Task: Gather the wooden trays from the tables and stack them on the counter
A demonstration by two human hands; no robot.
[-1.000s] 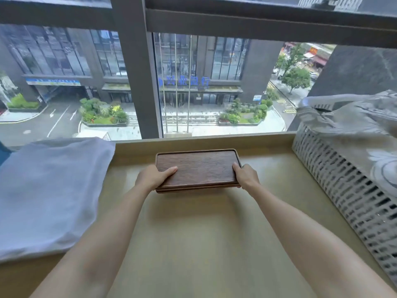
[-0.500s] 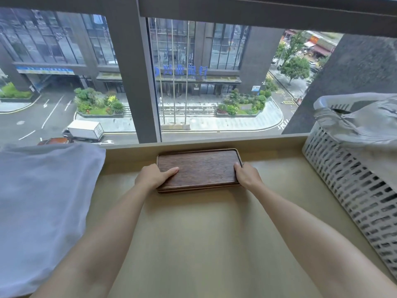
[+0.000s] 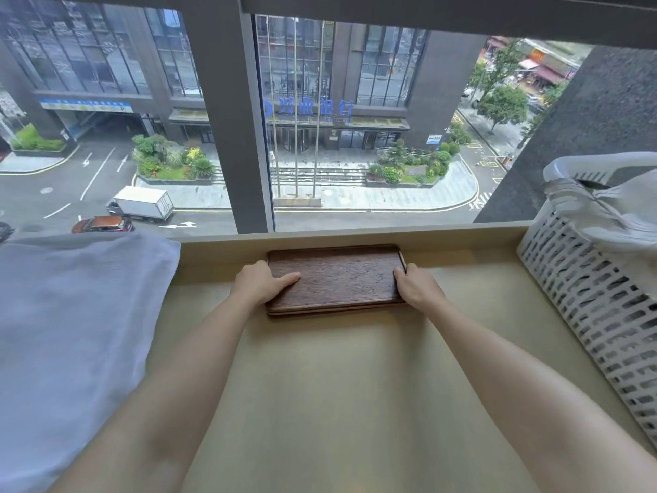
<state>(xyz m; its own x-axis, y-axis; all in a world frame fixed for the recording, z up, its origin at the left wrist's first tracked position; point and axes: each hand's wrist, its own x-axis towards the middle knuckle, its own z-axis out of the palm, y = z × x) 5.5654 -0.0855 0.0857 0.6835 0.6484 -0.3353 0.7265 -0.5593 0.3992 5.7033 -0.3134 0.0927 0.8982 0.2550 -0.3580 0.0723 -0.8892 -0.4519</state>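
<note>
Resting far left of the grip: a pale blue-grey folded cloth (image 3: 71,332), well apart from both hands, draped over the bench (image 3: 337,403) edge. Next, left hand (image 3: 259,284) closed over the left short end of the wooden trays (image 3: 337,279), thumb lying flat on the top face, fingers hidden below the rim. Between the two hands, dark brown trays, apparently two stacked, judging by the doubled edge line along the near side; lying flat on the bench, pushed close to the raised back lip under the window (image 3: 355,119). Then right hand (image 3: 416,288), wrapped on the right short end, thumb up against the rim, fingers tucked out of sight. Whether the stack is fully set down or just lifted: cannot tell. Right of the grip, well apart: white slotted laundry basket (image 3: 597,307) with cloth spilling over its top.

Likely stiff, fairly light, smooth-finished wood; not fragile, but prone to sliding one over the other. Best held at both short ends, kept level, squeezed inward so the pair stays aligned.
</note>
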